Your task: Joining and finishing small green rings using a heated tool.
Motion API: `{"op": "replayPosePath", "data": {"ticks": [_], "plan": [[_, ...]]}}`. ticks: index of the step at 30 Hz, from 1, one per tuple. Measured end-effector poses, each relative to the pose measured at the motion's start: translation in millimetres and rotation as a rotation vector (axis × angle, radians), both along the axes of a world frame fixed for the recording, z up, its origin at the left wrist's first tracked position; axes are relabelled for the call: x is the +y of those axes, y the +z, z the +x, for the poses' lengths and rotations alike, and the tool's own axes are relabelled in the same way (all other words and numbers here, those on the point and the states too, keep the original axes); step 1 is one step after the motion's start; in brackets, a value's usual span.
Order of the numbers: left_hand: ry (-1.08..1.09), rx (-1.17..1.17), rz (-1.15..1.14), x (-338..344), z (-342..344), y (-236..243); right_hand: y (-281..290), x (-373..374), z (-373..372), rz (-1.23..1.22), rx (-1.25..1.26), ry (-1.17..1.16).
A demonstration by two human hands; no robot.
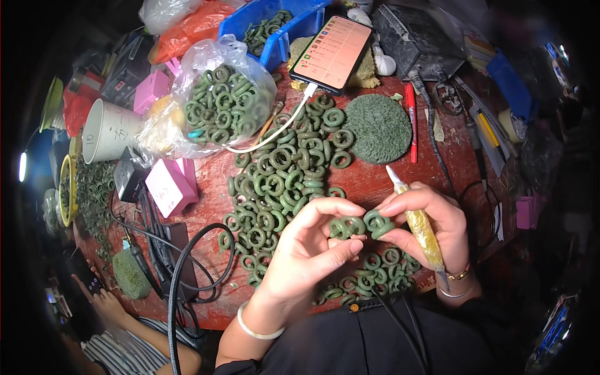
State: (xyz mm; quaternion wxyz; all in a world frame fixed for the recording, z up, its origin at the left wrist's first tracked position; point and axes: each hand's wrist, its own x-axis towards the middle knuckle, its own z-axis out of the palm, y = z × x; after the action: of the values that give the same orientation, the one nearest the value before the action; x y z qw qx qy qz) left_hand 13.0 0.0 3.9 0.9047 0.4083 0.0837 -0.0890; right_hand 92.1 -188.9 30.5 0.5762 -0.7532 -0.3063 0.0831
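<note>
Now | left hand [306,250] pinches green ring [347,226] | right hand [425,225] grips ring [378,222] beside it, plus yellow tool [420,226], rings nearly touching

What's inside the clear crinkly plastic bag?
The clear plastic bag holds many small green stone rings, plus one turquoise piece. Rings deeper in the heap and the bag's bottom are covered, so those stay unseen.

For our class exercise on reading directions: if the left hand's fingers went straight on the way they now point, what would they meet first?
The left hand points right, pinching a green ring. Straight on, it would probably first meet the ring in the right hand, then that hand's fingers; depth is unclear.
</note>
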Motion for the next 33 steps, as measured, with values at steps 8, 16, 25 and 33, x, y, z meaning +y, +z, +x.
{"op": "replayPosePath", "data": {"ticks": [8, 16, 25, 33], "plan": [[-0.054, -0.027, 0.104, -4, 2, 6, 3, 0, 1, -0.011, -0.022, 0.107], [-0.093, 0.065, 0.074, -1, -1, 11, 3, -2, 3, 0.024, -0.008, 0.129], [-0.07, -0.035, 0.206, -1, -5, 13, -1, -1, -4, 0.116, -0.058, 0.128], [-0.063, 0.111, -0.336, 7, -4, 2, -7, 5, -7, 0.316, -0.249, 0.103]]}}
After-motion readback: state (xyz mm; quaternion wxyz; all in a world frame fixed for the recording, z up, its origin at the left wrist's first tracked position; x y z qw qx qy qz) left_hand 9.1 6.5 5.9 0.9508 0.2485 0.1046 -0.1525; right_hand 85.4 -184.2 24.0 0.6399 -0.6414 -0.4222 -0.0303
